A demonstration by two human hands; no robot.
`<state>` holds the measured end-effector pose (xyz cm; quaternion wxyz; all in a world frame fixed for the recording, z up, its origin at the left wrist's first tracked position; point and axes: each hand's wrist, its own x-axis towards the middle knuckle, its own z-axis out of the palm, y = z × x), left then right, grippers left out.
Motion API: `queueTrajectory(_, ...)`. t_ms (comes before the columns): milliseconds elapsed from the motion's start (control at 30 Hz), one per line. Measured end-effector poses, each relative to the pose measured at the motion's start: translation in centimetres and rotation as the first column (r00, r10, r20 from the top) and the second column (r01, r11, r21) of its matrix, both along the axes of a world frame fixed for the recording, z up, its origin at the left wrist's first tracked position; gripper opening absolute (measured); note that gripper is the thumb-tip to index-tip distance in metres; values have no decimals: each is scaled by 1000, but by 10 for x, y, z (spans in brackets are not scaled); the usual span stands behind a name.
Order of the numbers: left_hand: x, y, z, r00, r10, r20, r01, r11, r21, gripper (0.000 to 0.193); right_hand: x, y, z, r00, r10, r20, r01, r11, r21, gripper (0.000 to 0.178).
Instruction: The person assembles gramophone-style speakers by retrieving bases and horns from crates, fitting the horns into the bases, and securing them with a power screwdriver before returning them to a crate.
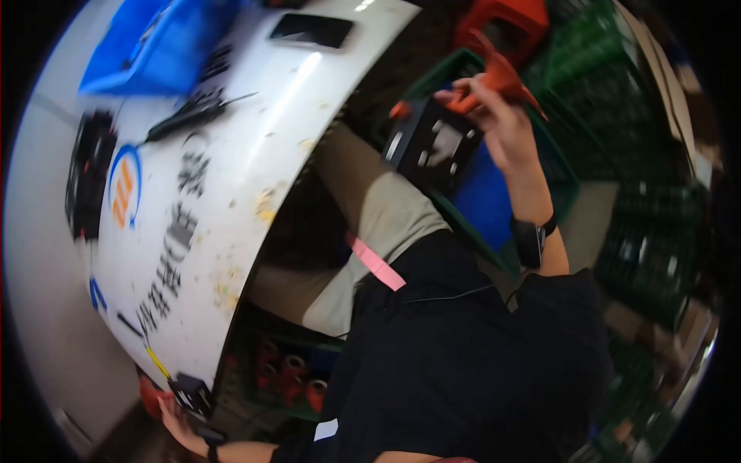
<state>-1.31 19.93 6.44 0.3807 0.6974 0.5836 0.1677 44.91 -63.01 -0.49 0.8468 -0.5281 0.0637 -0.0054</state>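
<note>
At the upper right, my right hand [502, 127] is closed on an orange plastic part [502, 77]. A black box-shaped piece [436, 147] with pale patches on its face sits against that part; whether they are joined, I cannot tell. Far down at the lower left, my left hand [179, 428] has its fingers around a red-orange part [152, 397], which is partly cut off by the dark rim of the picture. Next to those fingers, at the table's corner, is a small black box [191, 393]. Both wrists wear a dark band.
A white table [255, 154] bears a blue bin [158, 46], a phone [312, 31], a black screwdriver [189, 116] and a black case [91, 177]. Below my right hand stands a green crate [567, 174] with blue inside. Red parts [292, 374] fill a crate under the table. Green crates [644, 255] are stacked rightward.
</note>
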Motion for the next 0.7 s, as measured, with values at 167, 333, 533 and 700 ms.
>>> queueTrajectory(167, 53, -17, -9, 995, 52, 86, -29, 968, -249, 58, -40, -236, -170, 708, -703, -70, 672, 700, -242, 20)
queueTrajectory(333, 54, 0, 2, 968, -204, 145, 248, 863, -441, 60, -1, -342, -325, 787, -616, 19, 327, 392, -860, 31)
queueTrajectory(533, 92, -61, 21, 883, -455, -116, 466, 818, 338, 61, 121, -316, -383, 987, 107, -119, -158, 540, -827, 56)
queueTrajectory(700, 101, -109, 60, 986, -108, -128, 148, 920, 363, 49, 197, -270, -421, 958, 14, -286, -286, 90, -954, 56)
